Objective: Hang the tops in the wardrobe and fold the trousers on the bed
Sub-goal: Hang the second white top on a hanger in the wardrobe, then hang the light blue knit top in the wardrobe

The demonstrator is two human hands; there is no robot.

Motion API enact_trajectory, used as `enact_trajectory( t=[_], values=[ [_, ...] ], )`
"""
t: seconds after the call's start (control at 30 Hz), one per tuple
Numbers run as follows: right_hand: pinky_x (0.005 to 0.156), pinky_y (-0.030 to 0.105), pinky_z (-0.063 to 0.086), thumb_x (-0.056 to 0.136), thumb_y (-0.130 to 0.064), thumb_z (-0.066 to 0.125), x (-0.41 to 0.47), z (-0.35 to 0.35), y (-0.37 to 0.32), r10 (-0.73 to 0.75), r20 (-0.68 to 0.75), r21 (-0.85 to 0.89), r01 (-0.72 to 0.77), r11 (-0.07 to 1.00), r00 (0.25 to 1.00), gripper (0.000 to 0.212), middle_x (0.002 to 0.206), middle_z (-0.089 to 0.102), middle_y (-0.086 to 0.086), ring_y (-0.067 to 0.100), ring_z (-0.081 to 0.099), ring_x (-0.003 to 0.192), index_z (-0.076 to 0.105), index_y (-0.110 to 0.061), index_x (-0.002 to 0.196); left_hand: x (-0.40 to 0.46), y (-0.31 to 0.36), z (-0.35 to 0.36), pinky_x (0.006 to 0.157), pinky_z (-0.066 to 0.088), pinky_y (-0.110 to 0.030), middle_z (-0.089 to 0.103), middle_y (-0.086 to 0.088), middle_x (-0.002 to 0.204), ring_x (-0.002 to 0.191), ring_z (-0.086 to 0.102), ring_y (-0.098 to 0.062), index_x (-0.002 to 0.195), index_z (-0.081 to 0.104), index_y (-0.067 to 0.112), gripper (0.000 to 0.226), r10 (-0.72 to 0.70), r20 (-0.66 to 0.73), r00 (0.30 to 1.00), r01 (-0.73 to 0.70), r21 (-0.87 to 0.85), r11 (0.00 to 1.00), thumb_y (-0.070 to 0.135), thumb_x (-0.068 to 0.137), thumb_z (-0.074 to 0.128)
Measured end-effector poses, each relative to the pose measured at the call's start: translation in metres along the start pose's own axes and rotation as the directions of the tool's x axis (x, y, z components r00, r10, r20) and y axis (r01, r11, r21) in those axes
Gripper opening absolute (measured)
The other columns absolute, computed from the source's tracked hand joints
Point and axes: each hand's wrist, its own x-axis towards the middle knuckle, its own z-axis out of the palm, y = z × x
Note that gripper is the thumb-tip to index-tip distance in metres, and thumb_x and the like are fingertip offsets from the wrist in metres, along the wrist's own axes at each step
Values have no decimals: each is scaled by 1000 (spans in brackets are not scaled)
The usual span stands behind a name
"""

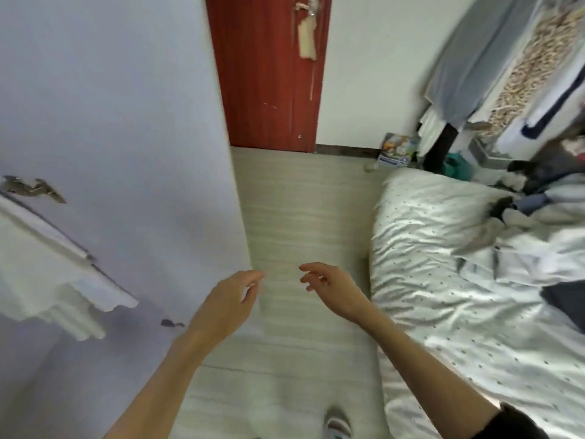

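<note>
My left hand and my right hand hang in front of me over the floor, fingers loosely curled, each holding nothing. The bed with a white dotted cover lies to the right. A heap of clothes in grey, dark blue and pale blue sits on the bed's far right part. Hanging garments in grey-blue and a patterned fabric show at the upper right. A white garment hangs on a rail against the left wall.
A pale lilac wall stands close on my left. A red-brown door closes the far end of the tiled floor strip. A printed bag leans by the far wall. My shoe shows at the bottom.
</note>
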Motion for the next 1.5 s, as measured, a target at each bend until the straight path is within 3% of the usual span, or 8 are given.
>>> enact_trajectory(
  t=[0.43,0.67,0.83,1.0,1.1,1.2,1.33,1.5],
  values=[
    [69,12,46,97,-10,44,-256,-235,269,487,-483,263,-410,873,727,33,108,68,5,21,65,96,54,-17,128,38,291,304,93,40,-24,55,-1,129,114,54,-18,132,52,17,35,430,550,716,-463,-87,882,14,97,45],
    [97,33,39,96,-17,49,-379,-296,437,722,-620,313,-747,586,307,36,132,54,10,27,47,123,52,-14,131,9,408,504,111,22,-25,24,2,154,141,21,-12,146,29,20,47,436,808,396,-623,-112,774,18,100,37],
    [92,43,41,87,-42,60,-426,-298,513,710,-700,312,-865,393,70,60,130,41,10,28,38,120,38,-18,138,-14,431,604,116,14,-33,0,0,159,146,1,-19,151,11,24,56,361,894,265,-728,-60,683,21,101,36],
    [98,47,37,80,-65,53,-431,-281,554,803,-583,282,-895,345,126,90,144,26,5,27,31,130,12,-23,148,-24,423,659,118,11,-43,-10,-5,158,145,-9,-26,151,0,21,61,269,943,194,-810,0,586,24,101,35],
    [92,45,44,90,-41,53,-430,-272,562,732,-665,256,-874,414,152,55,137,44,8,30,46,120,41,-14,137,-25,417,670,117,11,-44,-18,-8,157,145,-12,-30,150,-7,23,66,199,961,193,-830,52,555,28,100,35],
    [67,41,48,90,-6,49,-436,-278,557,663,-744,347,-799,491,84,19,94,64,16,35,62,84,64,-4,100,-21,421,665,117,13,-42,-12,-3,158,145,-8,-26,151,1,23,65,198,966,169,-769,4,640,27,100,41],
    [61,42,43,87,3,47,-447,-303,526,605,-788,357,-717,599,113,18,82,63,18,38,58,72,64,-1,93,-25,466,645,113,14,-19,8,6,157,144,13,-11,150,10,22,75,465,850,249,-557,-267,787,28,92,57],
    [60,39,46,84,5,49,-468,-353,474,483,-872,323,-651,686,76,27,82,69,17,35,59,69,68,-4,100,-47,562,626,113,22,-32,34,-3,150,139,26,-16,146,28,18,85,713,690,126,-601,-518,608,26,77,76]
  ],
)
